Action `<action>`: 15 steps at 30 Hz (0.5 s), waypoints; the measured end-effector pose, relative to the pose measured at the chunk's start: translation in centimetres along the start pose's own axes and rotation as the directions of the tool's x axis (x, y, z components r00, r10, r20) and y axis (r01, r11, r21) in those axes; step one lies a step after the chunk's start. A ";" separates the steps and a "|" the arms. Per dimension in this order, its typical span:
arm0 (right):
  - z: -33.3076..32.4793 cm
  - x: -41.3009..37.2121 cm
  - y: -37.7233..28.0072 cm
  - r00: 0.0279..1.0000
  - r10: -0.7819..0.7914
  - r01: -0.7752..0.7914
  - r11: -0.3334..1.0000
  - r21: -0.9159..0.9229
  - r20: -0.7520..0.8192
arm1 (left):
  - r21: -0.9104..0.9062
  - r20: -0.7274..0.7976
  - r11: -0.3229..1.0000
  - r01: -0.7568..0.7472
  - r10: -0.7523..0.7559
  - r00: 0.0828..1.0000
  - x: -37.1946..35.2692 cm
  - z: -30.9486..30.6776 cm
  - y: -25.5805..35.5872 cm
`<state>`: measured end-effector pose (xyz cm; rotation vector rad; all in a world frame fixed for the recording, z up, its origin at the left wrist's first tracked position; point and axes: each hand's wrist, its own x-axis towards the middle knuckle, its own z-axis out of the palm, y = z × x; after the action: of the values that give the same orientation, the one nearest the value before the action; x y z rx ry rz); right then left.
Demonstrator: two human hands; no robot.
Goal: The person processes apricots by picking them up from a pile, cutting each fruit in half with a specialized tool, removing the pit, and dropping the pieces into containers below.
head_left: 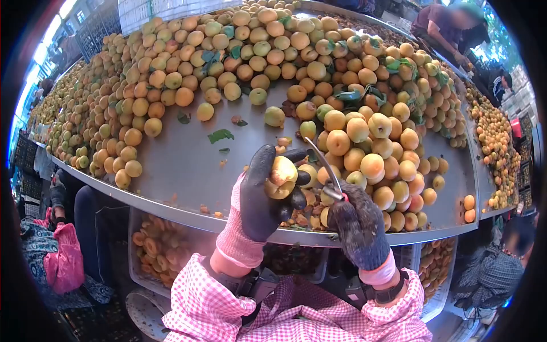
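Note:
My left hand [268,191], in a black-coated glove, is closed around an apricot [282,175] whose upper side looks cut into. In my right hand [356,216], also gloved in dark fabric, is a thin curved knife [326,165], its blade pointing up and left, apart from the held fruit. Heaped apricots [373,165] lie just beyond my right hand. Between the hands, at the table's near edge, are small fruit scraps [305,216]. Part of the knife's handle is hidden by my fingers.
The metal table [182,154] carries a large apricot pile along its far side, with loose leaves [220,135]. Beneath the edge stand a crate of fruit halves [162,245] and another crate [437,268] at right. Other people sit or stand around, one at the upper right [441,28].

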<state>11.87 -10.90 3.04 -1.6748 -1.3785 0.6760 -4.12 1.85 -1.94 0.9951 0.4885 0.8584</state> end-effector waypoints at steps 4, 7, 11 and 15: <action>0.4 -1.7 1.0 0.993 0.090 -0.103 0.974 0.203 0.071 | 0.459 0.051 0.849 -0.260 0.268 0.962 -1.1 2.1 0.0; 2.0 -2.1 1.5 1.000 -0.020 0.020 0.999 0.039 0.006 | 0.454 -0.076 0.868 -0.203 0.264 0.961 -1.2 3.3 -0.6; 3.1 -1.8 1.1 0.996 -0.050 0.037 0.984 -0.175 -0.073 | 0.215 -0.242 0.976 0.022 0.031 0.970 -0.8 3.8 -1.0; 3.7 -2.0 1.6 0.979 -0.127 0.086 0.966 -0.245 -0.159 | -0.088 -0.350 0.994 0.069 -0.096 0.932 0.0 4.9 -1.1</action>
<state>9.13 -11.91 -0.36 -1.7829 -1.4557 0.3034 -0.22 -1.00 -0.49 0.7463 0.7947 0.9782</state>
